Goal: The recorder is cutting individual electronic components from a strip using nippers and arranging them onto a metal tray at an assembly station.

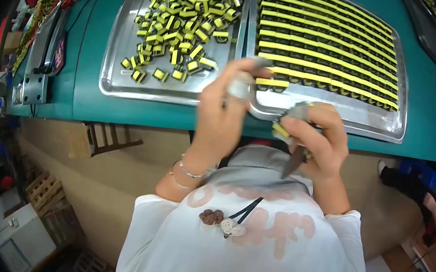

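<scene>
Two shallow silver metal trays side by side on a smooth teal tabletop: a loose heap of small boxy black-and-yellow components in the left one, long parallel ranks of yellow-topped black components in the right one. Nearest the wearer inside the right tray, one short yellow-topped row, long axis running left to right alongside the full ranks, bare metal beyond its right end.

Left hand over the seam between the trays, fingers stretched forward and rightward, tips close by the left ends of the rows; too blurred to tell whether touching or gripping anything.

Right hand at the near edge of the right tray, narrowed to a pinch on at least one small yellow-and-black component, yellow face slanting down to the right. Beneath, a dark slim blade-like object, too smeared to identify. Held component nearer the wearer than the short row, just off its right end. Left hand closer to the heap; right hand closer to the row's open end.
</scene>
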A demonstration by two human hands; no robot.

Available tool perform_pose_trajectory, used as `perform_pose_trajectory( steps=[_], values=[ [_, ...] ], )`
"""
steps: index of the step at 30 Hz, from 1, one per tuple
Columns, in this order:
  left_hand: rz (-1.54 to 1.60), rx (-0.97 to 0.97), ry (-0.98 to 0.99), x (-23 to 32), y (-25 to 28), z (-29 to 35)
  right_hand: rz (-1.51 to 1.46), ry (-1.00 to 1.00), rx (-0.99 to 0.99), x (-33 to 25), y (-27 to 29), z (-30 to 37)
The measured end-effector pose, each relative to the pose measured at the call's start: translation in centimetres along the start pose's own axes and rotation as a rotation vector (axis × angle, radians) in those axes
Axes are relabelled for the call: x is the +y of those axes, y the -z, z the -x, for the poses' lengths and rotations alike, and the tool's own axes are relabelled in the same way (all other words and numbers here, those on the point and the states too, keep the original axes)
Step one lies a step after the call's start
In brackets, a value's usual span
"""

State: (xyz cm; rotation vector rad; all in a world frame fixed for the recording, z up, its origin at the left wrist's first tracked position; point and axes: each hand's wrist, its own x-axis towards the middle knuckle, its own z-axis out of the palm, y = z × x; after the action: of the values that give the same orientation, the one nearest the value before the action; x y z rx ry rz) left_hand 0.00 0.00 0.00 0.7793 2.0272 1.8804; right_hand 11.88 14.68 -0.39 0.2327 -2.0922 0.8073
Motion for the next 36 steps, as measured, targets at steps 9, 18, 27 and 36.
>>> perform_pose_trajectory(
  steps=[9,18,27,36],
  values=[
    [-0.946,-0.005,-0.368,-0.3,3.4,-1.8,0.081,-0.292,0.112,1.3,4.3,0.4],
    [-0.665,0.038,-0.363,-2.3,3.4,-2.5,0.234,-0.41,0.014,1.9,4.3,0.7],
    [-0.101,0.194,-0.196,-2.0,3.2,-2.4,0.242,-0.474,-0.104,2.5,3.4,-0.3],
    [0.65,-0.055,0.073,-0.3,2.1,-0.7,0.316,-0.491,-0.163,1.3,0.2,-0.2]
  ],
)
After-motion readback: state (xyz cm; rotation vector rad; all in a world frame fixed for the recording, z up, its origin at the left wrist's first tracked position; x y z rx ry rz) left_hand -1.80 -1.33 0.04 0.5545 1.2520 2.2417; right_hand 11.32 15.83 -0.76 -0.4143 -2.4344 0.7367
